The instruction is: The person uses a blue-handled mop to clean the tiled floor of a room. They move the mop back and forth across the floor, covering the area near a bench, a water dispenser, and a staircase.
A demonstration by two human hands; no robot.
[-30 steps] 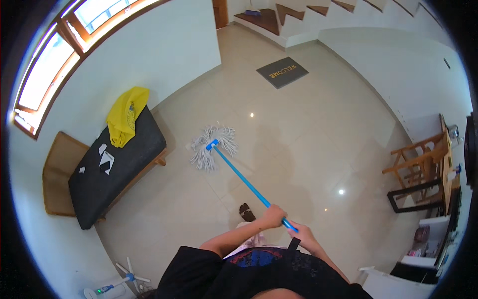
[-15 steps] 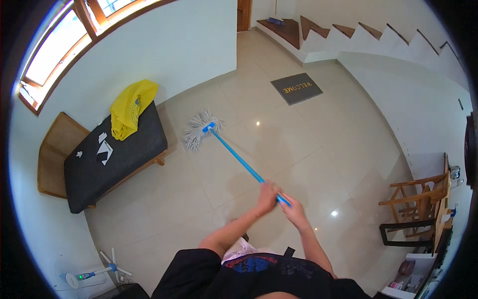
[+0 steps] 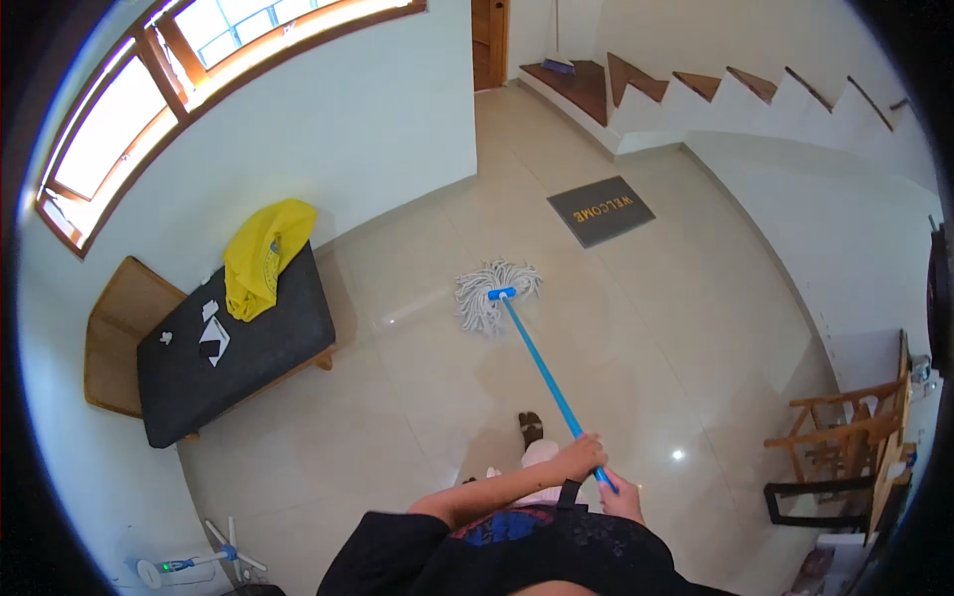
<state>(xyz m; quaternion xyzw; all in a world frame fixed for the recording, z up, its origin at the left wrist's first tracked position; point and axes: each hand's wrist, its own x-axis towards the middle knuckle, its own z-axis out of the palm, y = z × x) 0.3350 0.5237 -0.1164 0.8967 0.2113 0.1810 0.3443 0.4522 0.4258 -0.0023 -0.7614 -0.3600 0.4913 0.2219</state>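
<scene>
A blue mop handle (image 3: 545, 373) slants up from my body to a mop head (image 3: 482, 313) of pale grey strands with a blue clamp, resting on the tiled floor. My left hand (image 3: 581, 455) is closed round the handle. Just below it, my right hand (image 3: 620, 497) grips the handle's lower end. A sandalled foot (image 3: 530, 427) shows beneath my arms.
On the left stands a dark cushioned bench (image 3: 219, 387) with a yellow cloth (image 3: 263, 258) and small items. A grey doormat (image 3: 601, 211) lies near stairs (image 3: 561, 89), where a broom leans. A wooden chair (image 3: 825, 427) and table stand at right; a white-legged stand (image 3: 229, 551) is lower left.
The mop head first went up and left, then swung rightward across the floor to the middle. My two hands, still on the handle, have moved right and down since half a second ago.
</scene>
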